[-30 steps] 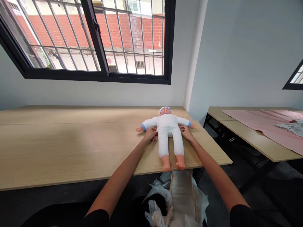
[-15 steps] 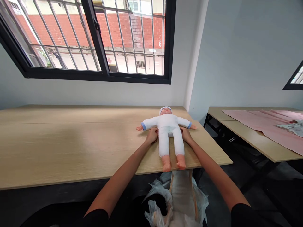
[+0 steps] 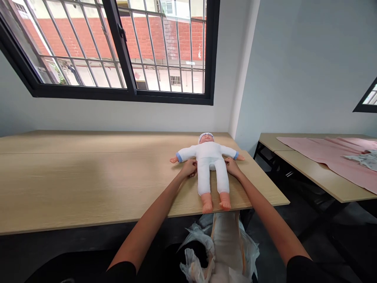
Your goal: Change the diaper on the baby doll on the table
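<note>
A baby doll [image 3: 209, 151] in a white body suit with blue cuffs lies on its back on the wooden table [image 3: 88, 184]. Its head, in a white cap, points toward the wall, and its bare feet reach the table's front edge. My left hand [image 3: 189, 168] rests beside the doll's hip on the left, fingers curled in. On the other side, my right hand [image 3: 232, 167] lies by the opposite hip under the doll's arm, its fingers also closed. Whatever the fingertips pinch, if anything, is hidden against the doll's sides.
Below the table's front edge, an opened bag or plastic-wrapped padded item [image 3: 226, 243] sits near my lap. A second table [image 3: 319, 173] to the right carries a pink cloth [image 3: 332, 153] and a crumpled pale cloth [image 3: 363, 159]. A barred window [image 3: 172, 96] is behind.
My hands have shifted very slightly outward from the doll's sides, the left one a little more. The doll lies as before.
</note>
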`<state>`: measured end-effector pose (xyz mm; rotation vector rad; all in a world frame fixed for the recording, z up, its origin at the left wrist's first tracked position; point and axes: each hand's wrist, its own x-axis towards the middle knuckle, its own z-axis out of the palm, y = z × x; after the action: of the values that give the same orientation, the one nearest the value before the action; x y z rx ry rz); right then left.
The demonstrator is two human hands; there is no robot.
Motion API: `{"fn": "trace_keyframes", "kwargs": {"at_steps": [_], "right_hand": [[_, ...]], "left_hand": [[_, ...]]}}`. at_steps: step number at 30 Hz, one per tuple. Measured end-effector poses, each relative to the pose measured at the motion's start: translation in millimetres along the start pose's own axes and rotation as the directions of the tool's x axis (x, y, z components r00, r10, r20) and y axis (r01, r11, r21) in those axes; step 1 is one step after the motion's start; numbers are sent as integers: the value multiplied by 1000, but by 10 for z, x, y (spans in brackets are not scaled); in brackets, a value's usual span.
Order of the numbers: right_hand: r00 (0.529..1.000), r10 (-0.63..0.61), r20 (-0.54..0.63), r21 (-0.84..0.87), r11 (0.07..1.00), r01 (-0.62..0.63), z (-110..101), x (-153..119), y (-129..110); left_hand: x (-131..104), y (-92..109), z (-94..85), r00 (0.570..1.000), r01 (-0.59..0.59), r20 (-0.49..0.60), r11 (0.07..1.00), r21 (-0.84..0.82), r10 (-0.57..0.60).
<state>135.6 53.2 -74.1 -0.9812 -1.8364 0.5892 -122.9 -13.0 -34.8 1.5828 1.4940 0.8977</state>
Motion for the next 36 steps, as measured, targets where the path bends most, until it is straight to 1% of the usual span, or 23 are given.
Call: {"fn": "trace_keyframes", "kwargs": {"at_steps": [2, 5, 7, 8, 10, 13, 15, 21, 23, 26, 30, 36], "right_hand": [[1000, 18, -14, -17, 1000, -18, -19, 22, 56], [988, 124, -96, -32, 991, -127, -39, 42, 173], [967, 207, -148, -32, 976, -214, -40, 41, 244], [958, 240, -157, -27, 969, -247, -37, 36, 272], [956, 260, -137, -8, 965, -263, -22, 23, 309], [976, 202, -84, 23, 979, -201, 12, 8, 312], [983, 169, -68, 36, 985, -167, 31, 4, 288], [990, 131, -47, 112, 986, -125, 41, -3, 204], [993, 110, -39, 135, 985, -104, 39, 1, 208], [995, 94, -28, 143, 986, -89, 38, 29, 248], [989, 130, -73, 130, 984, -120, 39, 87, 313], [981, 158, -115, 136, 981, -142, 67, 97, 349]], "left_hand": [[-9, 43, -89, 999, 46, -24, 999, 19, -46], [-21, 79, -198, 981, 90, -175, 996, 0, -88], [-26, 76, -218, 965, 98, -243, 995, -21, -100], [-27, 69, -209, 964, 104, -244, 994, -30, -108], [-22, 50, -170, 978, 101, -178, 994, -45, -107], [-7, 26, -96, 993, 66, -96, 994, -84, -74], [1, 16, -57, 996, 38, -78, 994, -107, -47], [24, -8, -17, 997, 2, -76, 990, -141, -13], [36, -17, -25, 996, -1, -84, 989, -151, -12], [52, -22, -42, 995, 23, -91, 989, -147, -37], [72, -11, -57, 992, 62, -103, 987, -147, -78], [97, -11, -61, 985, 81, -133, 980, -181, -106]]}}
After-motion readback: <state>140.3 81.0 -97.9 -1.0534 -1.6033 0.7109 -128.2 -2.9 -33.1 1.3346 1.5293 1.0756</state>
